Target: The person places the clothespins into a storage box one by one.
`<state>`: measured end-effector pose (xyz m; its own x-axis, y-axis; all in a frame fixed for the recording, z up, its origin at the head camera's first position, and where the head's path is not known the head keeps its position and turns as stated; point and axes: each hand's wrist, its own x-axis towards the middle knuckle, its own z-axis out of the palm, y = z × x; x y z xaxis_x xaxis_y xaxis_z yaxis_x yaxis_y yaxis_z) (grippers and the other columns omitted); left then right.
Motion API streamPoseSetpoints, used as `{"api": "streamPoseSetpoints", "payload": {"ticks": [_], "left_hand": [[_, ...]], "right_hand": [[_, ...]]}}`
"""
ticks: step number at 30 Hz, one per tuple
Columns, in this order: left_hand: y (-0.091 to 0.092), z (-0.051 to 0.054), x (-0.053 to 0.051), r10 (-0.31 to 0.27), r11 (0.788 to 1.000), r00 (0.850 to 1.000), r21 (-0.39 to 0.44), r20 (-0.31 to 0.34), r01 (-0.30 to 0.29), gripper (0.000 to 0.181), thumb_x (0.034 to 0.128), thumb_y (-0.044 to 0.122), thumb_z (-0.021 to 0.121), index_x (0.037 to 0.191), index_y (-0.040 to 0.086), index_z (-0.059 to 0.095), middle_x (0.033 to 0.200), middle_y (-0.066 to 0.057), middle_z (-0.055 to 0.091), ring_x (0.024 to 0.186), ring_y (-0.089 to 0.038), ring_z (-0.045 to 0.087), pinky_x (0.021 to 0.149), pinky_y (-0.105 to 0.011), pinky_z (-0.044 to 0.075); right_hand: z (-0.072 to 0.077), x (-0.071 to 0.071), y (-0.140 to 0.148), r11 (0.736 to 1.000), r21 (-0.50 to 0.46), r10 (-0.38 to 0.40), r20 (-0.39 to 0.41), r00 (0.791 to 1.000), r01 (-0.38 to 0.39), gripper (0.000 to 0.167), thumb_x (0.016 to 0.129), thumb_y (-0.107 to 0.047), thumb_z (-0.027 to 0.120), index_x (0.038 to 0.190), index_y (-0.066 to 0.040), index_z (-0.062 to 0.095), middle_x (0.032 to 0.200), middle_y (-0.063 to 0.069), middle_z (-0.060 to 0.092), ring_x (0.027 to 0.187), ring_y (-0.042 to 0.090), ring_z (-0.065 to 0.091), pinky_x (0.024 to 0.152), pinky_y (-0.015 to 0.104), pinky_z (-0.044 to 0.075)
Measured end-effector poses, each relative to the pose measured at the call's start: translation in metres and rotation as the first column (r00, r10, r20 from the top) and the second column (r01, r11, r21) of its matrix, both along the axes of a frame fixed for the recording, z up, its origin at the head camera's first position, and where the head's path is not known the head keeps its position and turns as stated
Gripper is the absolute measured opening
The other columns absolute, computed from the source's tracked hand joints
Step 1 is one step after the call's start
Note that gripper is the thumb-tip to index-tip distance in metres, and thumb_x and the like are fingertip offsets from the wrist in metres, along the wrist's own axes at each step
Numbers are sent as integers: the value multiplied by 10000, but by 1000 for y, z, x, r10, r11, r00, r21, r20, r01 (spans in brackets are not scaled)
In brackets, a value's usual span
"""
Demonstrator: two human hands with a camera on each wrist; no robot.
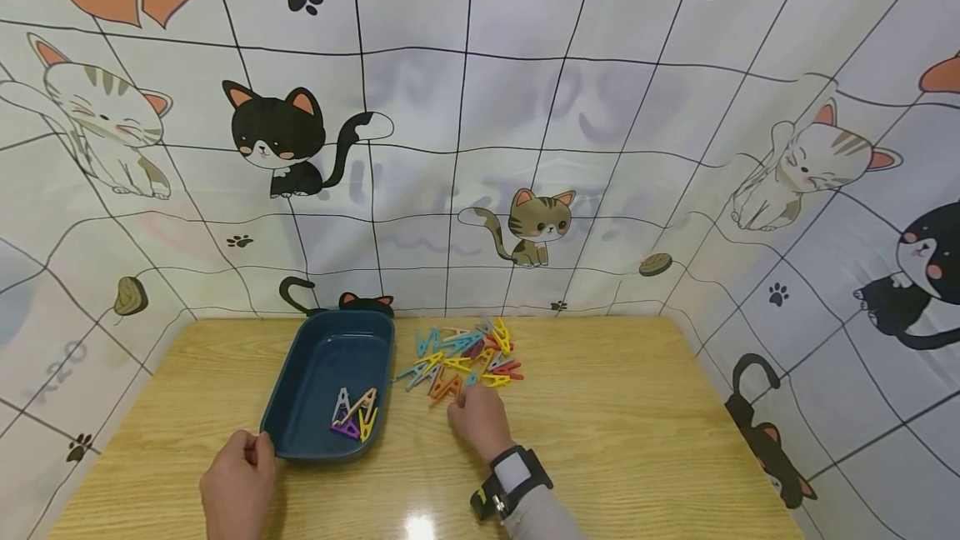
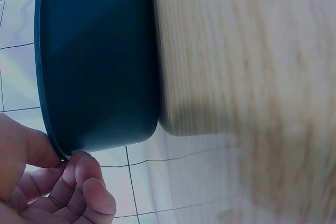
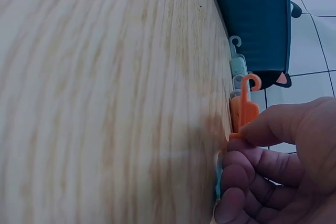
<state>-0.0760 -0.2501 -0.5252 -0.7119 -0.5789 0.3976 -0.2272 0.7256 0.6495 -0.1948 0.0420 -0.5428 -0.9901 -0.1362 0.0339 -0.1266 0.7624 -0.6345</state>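
Observation:
My left hand grips the near left corner of a dark blue tray, with thumb and fingers on its rim. Inside the tray, toward its near right corner, lie several clothespins in grey, beige, purple and yellow. Right of the tray, my right hand is at the near edge of a loose pile of coloured clothespins. In the right wrist view its thumb and forefinger pinch the end of an orange clothespin with a hooked tip. The other fingers curl below.
The wooden table stretches to the right of the pile. A hanging cloth printed with cats and grid lines stands behind the table and along both sides. My right wrist wears a strapped-on camera.

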Motion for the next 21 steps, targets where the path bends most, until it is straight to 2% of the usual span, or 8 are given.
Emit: {"api": "streamPoseSetpoints", "payload": {"ticks": [3, 10, 18, 21], "left_hand": [[0, 0, 0, 1, 1000, 1000, 7, 11, -1, 233, 918, -9, 631, 698, 26, 562, 578, -45, 533, 488, -154, 447, 476, -324, 343], [0, 2, 1, 12, 999, 999, 29, 43, -13, 237, 932, 4, 624, 705, 24, 559, 588, -56, 540, 496, -166, 454, 483, -324, 347], [0, 0, 0, 7, 1000, 1000, 7, 6, -7, 254, 923, 0, 623, 687, 40, 539, 584, -48, 523, 499, -164, 440, 484, -327, 343], [0, 0, 0, 6, 1000, 1000, 8, 7, -6, 254, 924, 1, 619, 686, 41, 540, 583, -46, 521, 502, -163, 442, 486, -328, 343]], "right_hand": [[0, 0, 2, 1000, 3, -14, -14, 1000, 14, 426, 836, -79, 702, 528, -173, 423, 504, -107, 268, 499, 83, 291, 488, 251, 222], [5, 1, 4, 999, -31, -36, 7, 999, 36, 286, 864, -94, 733, 612, -120, 599, 568, -59, 440, 545, 113, 420, 502, 261, 302], [14, 0, 1, 1000, -19, -20, -45, 999, 19, 245, 859, -99, 738, 639, -114, 631, 622, -51, 494, 586, 106, 445, 540, 252, 338], [19, 1, -1, 999, -46, -2, -49, 999, 0, 251, 863, -85, 718, 638, -120, 613, 600, -62, 462, 560, 89, 418, 528, 240, 310]]}}
